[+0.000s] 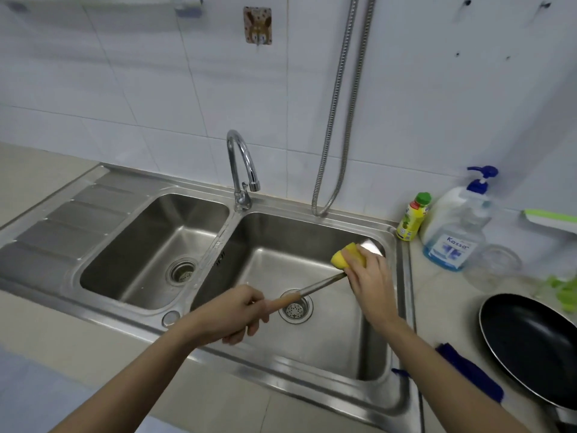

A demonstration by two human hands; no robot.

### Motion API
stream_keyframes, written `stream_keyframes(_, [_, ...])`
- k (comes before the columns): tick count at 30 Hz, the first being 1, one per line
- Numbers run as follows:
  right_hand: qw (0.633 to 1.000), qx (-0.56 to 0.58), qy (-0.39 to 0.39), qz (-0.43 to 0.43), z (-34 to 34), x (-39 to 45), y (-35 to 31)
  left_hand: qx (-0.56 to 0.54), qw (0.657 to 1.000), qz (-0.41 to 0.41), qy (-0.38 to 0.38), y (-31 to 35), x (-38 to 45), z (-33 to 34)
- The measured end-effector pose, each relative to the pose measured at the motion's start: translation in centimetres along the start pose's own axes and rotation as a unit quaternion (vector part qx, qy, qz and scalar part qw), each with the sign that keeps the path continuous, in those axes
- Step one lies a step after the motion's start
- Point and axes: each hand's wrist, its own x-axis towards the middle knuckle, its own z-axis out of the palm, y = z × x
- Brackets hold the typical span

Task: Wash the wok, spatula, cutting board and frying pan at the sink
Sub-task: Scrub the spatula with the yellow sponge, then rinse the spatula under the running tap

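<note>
Over sink basin (312, 232), wooden-handled steel spatula (315, 287)

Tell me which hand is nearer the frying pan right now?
Right. The right hand holds the sponge over the right basin, just across the sink rim from the frying pan. The left hand grips the spatula handle farther off.

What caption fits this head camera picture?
Left hand holds the spatula over the sink while right hand scrubs it with a yellow sponge.
</note>
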Motion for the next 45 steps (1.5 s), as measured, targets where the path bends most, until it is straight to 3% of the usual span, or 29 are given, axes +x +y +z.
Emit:
stream_keyframes(5, [0.997,-0.003,0.031,0.077,-0.7,-1.5,2.7,-0.005,0.999,0.009,-0.045,1.3,0.8,0.2])
stream_keyframes(12, [0.95,-0.008,-0.032,0.31,-2.0,-3.6,9.6,-0.021,0.999,-0.024,-0.022,-0.1,1.4,-0.6])
stream_keyframes(15, [0.932,0.01,-0.092,0.351,-1.1,-5.8,11.5,-0.073,0.996,-0.046,-0.014,-0.8,1.4,-1.1])
stream_keyframes(17, [0.93,-0.003,-0.092,0.357,-0.9,-6.0,10.8,-0.107,0.992,-0.065,-0.006,-1.7,1.5,-1.2])
stream_keyframes(19, [0.942,-0.006,-0.05,0.332,-0.9,-4.8,8.9,-0.131,0.988,-0.085,0.01,-2.6,1.4,-1.1])
stream_keyframes(22, [0.975,0.072,-0.019,0.211,-0.4,-0.8,4.8,-0.139,0.983,-0.11,0.057,-4.1,0.9,-1.5])
stream_keyframes(26, [0.965,0.222,-0.071,0.118,1.0,6.9,-2.8,-0.082,0.98,-0.125,0.132,-6.1,-0.4,-3.1])
stream_keyframes(31, [0.958,0.24,-0.156,-0.013,3.7,17.2,-11.3,-0.068,0.969,-0.146,0.188,-8.1,-2.7,-5.2])
stream_keyframes(38, [0.931,0.191,-0.307,-0.057,8.4,27.4,-16.8,-0.151,0.955,-0.161,0.201,-9.0,-1.7,-5.8])
stream_keyframes(41, [0.923,0.188,-0.324,-0.088,10.8,28.2,-17.9,-0.179,0.949,-0.155,0.207,-9.1,-1.2,-5.7])
stream_keyframes(45, [0.929,0.224,-0.29,-0.058,12.7,28.5,-17.7,-0.187,0.948,-0.157,0.203,-9.5,-0.8,-5.7])
